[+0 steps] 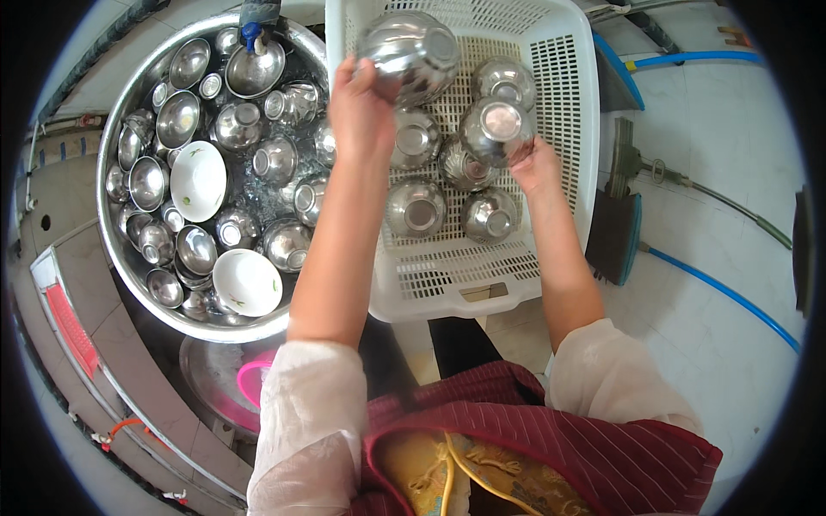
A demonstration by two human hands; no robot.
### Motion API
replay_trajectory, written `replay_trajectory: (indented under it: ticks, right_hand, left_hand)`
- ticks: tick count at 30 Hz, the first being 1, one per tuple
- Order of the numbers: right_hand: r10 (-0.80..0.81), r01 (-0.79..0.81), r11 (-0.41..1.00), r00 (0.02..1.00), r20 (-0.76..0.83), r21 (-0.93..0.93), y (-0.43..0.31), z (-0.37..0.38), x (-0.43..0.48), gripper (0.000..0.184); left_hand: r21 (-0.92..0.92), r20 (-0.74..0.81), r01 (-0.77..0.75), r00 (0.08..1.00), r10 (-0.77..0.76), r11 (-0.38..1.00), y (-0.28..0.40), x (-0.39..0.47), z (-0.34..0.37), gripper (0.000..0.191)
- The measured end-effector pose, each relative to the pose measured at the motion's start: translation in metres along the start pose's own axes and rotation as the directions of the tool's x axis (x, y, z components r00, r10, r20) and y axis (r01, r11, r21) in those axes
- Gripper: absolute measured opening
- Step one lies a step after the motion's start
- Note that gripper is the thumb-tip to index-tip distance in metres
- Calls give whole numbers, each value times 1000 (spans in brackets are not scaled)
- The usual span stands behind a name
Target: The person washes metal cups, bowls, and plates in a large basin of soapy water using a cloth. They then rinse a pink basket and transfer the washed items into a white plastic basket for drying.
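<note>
My left hand (363, 109) grips the near rim of a large stainless steel bowl (410, 58), tipped base up over the back left of a white plastic basket (452, 311). In my right hand (537, 166) is a smaller steel bowl (497, 129), base up, above others in the basket. Several upturned steel bowls (418, 208) rest on the basket's slotted floor. To the left, a big round metal basin (106, 213) holds water, many steel bowls (178, 120) and two white bowls (199, 182) with small leaf patterns.
A tap with a blue handle (251, 33) juts over the basin's back edge. Below the basin sits another metal basin (200, 374) with a pink item (253, 380). Right of the basket are a squeegee-like tool (624, 161), a dustpan-like item (613, 238) and blue poles (723, 290).
</note>
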State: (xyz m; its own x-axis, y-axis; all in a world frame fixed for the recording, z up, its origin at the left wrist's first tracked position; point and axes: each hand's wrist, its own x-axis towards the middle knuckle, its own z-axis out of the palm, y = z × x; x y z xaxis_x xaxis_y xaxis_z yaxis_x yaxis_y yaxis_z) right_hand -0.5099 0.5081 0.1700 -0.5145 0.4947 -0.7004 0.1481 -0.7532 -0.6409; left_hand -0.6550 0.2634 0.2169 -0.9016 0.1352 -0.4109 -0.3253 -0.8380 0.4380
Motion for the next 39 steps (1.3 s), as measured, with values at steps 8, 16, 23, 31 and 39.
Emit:
replay_trajectory:
  ticks: [8,16,23,31,39]
  right_hand:
    - [-487,400,366,852,193,-840,42,23,-40,34]
    - [31,766,498,452,892,-406,104,178,-137,22]
    - [672,745,-485,653,351,-458,291,279,-44,23]
    - [770,591,-617,590,-243,-519,323,278,-2,30]
    - [699,744,-666,649,299,-57,361,203,-57,28]
  left_hand:
    - [960,209,-271,864,458,74,-43,13,-21,36]
    - [858,-154,-166,820,551,486,64,-78,-154,30]
    - [-161,-616,79,771,-163,984,97,16,-303,33]
    - [1000,17,-13,950,312,-15,140,-34,-301,17]
    - [611,201,26,962,186,-791,114,-18,-335,13]
